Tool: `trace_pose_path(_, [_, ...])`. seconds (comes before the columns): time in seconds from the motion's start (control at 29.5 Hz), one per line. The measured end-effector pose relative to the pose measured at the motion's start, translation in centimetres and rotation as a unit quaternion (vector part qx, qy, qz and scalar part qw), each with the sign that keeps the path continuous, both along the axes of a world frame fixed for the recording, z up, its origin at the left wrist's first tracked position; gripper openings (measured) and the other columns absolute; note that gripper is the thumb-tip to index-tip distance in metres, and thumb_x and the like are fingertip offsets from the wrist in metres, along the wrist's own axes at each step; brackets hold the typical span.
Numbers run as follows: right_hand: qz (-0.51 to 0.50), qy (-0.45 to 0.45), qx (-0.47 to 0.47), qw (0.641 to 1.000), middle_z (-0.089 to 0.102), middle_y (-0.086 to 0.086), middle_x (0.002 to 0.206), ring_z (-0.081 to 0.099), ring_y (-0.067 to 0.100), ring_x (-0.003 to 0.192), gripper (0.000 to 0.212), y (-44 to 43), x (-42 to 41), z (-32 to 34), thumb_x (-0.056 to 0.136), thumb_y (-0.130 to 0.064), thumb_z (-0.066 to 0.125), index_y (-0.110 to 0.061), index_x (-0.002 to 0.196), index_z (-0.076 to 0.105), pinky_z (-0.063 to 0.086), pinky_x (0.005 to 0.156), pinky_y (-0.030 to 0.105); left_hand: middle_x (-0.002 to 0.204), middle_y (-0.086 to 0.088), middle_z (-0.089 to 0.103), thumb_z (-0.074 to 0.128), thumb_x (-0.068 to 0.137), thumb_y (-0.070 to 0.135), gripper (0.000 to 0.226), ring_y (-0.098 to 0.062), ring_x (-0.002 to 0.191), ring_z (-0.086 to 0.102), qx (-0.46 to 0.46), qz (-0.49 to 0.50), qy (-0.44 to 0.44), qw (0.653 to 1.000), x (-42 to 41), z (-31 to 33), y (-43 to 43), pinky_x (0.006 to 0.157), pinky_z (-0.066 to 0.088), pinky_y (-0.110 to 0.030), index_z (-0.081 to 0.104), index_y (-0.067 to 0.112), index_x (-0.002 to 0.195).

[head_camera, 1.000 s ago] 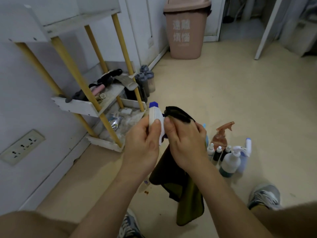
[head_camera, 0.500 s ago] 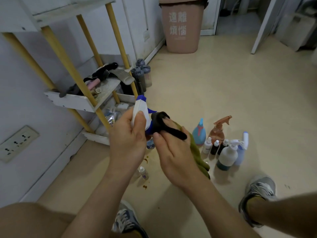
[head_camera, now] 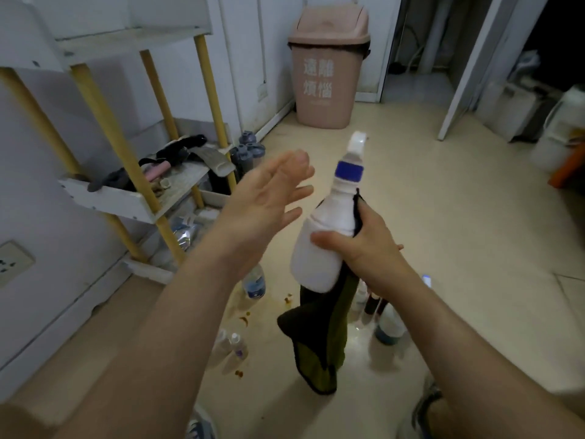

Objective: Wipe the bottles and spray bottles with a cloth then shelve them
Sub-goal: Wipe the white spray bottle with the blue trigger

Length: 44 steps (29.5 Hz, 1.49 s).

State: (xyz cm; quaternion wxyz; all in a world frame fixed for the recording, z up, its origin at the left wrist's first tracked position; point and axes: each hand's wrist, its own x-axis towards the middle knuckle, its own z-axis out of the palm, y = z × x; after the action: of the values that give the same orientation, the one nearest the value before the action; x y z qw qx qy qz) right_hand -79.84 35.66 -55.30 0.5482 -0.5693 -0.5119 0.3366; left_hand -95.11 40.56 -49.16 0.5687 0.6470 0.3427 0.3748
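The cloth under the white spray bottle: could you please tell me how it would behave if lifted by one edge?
Probably floppy: the cloth hangs limp in folds below the right hand. Likely light, since that one hand pins it against the white spray bottle.

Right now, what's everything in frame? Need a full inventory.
spray bottle: 1, white with blue collar, upright in the right hand
cloth: 1, dark and olive green, hangs from the right hand behind the spray bottle
clear bottles: at least 2, transparent, floor under the left forearm
small bottles: several, count unclear, floor behind the right forearm
rack: 1, white shelves, yellow legs, left wall
grey bottles: about 3, floor beside the rack
bin: 1, pinkish brown, far wall
wall socket: 1, white, left wall
shoes: 2, grey, bottom edge
left hand: open, holds nothing
right hand: grips spray bottle and cloth
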Motion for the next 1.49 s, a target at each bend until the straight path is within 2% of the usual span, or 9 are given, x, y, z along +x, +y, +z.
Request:
trace_pose_path(0.27, [0.167, 0.198, -0.026, 0.965, 0.072, 0.007, 0.088, 0.071, 0.024, 0.078, 0.061, -0.7, 4.6, 4.2, 0.051, -0.029, 0.069, -0.010, 0.108, 0.058, 0.057, 0.061, 0.033, 0.121, 0.012, 0.069, 0.040, 0.092, 0.062, 0.041, -0.011, 0.121, 0.059, -0.162, -0.154, 0.067, 0.972, 0.9, -8.4, -1.2, 0.105, 0.041, -0.037, 0.072, 0.042, 0.108])
trace_pose_path(0.41, [0.185, 0.204, -0.039, 0.961, 0.070, 0.009, 0.087, 0.070, 0.025, 0.077, 0.057, -1.2, 6.2, 4.2, 0.051, -0.026, 0.067, -0.008, 0.104, 0.058, 0.057, 0.060, 0.035, 0.107, -0.004, 0.074, 0.052, 0.096, 0.036, 0.033, -0.017, 0.101, 0.069, -0.075, -0.115, 0.126, 0.982, 0.1, -9.1, -1.0, 0.084, 0.055, -0.027, 0.072, 0.013, 0.108])
trace_pose_path(0.64, [0.070, 0.085, -0.050, 0.993, 0.072, 0.000, 0.089, 0.071, 0.023, 0.085, 0.050, -1.5, 6.6, 2.6, 0.056, -0.020, 0.073, -0.016, 0.104, 0.061, 0.057, 0.070, 0.035, 0.057, -0.006, 0.053, 0.051, 0.091, 0.060, 0.059, -0.022, 0.059, 0.053, 0.191, 0.018, 0.231, 0.954, -0.1, -8.3, -1.6, 0.057, 0.039, -0.039, 0.054, 0.008, 0.064])
trace_pose_path(0.75, [0.010, 0.101, -0.013, 0.995, 0.071, 0.000, 0.094, 0.071, 0.017, 0.086, 0.041, -1.3, 5.4, 1.8, 0.065, -0.018, 0.069, -0.018, 0.105, 0.060, 0.056, 0.070, 0.030, 0.065, -0.014, 0.057, 0.053, 0.096, 0.042, 0.047, -0.027, 0.067, 0.056, 0.185, 0.069, 0.197, 0.960, 1.4, -6.9, -2.6, 0.061, 0.043, -0.040, 0.057, 0.003, 0.071])
trace_pose_path(1.02, [-0.055, 0.096, 0.007, 0.994, 0.067, -0.001, 0.099, 0.068, 0.017, 0.089, 0.041, -1.3, 3.6, 1.1, 0.064, -0.025, 0.067, -0.025, 0.104, 0.057, 0.056, 0.071, 0.031, 0.086, -0.010, 0.073, 0.044, 0.092, -0.010, 0.033, -0.020, 0.080, 0.070, -0.194, 0.013, -0.161, 0.968, 1.0, -5.5, -3.7, 0.067, 0.058, -0.026, 0.074, 0.004, 0.087])
trace_pose_path(1.15, [-0.042, 0.179, -0.010, 0.983, 0.068, 0.009, 0.096, 0.067, 0.027, 0.087, 0.053, -0.9, 3.1, 1.1, 0.055, -0.029, 0.066, -0.012, 0.105, 0.060, 0.055, 0.074, 0.043, 0.101, 0.004, 0.074, 0.057, 0.091, -0.004, 0.037, -0.017, 0.089, 0.070, 0.002, -0.049, -0.057, 0.997, -0.4, -4.7, -3.4, 0.076, 0.056, -0.025, 0.075, 0.026, 0.102])
trace_pose_path(1.25, [-0.017, 0.269, -0.029, 0.963, 0.065, 0.027, 0.113, 0.063, 0.045, 0.103, 0.084, -1.1, 1.5, 1.3, 0.046, -0.040, 0.067, -0.001, 0.120, 0.058, 0.053, 0.088, 0.057, 0.100, 0.012, 0.065, 0.075, 0.079, 0.044, 0.028, -0.009, 0.084, 0.056, 0.124, 0.031, 0.026, 0.991, -0.7, -5.6, -2.8, 0.078, 0.051, -0.030, 0.069, 0.048, 0.106])
trace_pose_path(1.39, [0.002, 0.330, 0.024, 0.944, 0.073, 0.002, 0.083, 0.069, 0.016, 0.074, 0.051, -1.1, -0.3, 1.3, 0.058, -0.049, 0.070, -0.015, 0.097, 0.065, 0.055, 0.063, 0.028, 0.129, -0.001, 0.064, 0.082, 0.047, 0.073, 0.100, -0.022, 0.117, 0.063, -0.141, -0.035, -0.118, 0.982, 0.7, -6.6, -3.9, 0.093, 0.054, -0.042, 0.051, 0.035, 0.135])
trace_pose_path(1.49, [-0.075, 0.138, 0.091, 0.983, 0.062, 0.000, 0.062, 0.060, 0.012, 0.064, 0.041, -0.5, -1.1, 1.3, 0.092, -0.048, 0.050, -0.017, 0.066, 0.055, 0.049, 0.063, 0.028, 0.120, -0.010, 0.070, 0.092, 0.039, 0.060, 0.102, -0.024, 0.107, 0.069, -0.251, -0.076, -0.163, 0.951, 0.3, -7.0, -4.3, 0.079, 0.058, -0.033, 0.062, 0.016, 0.127])
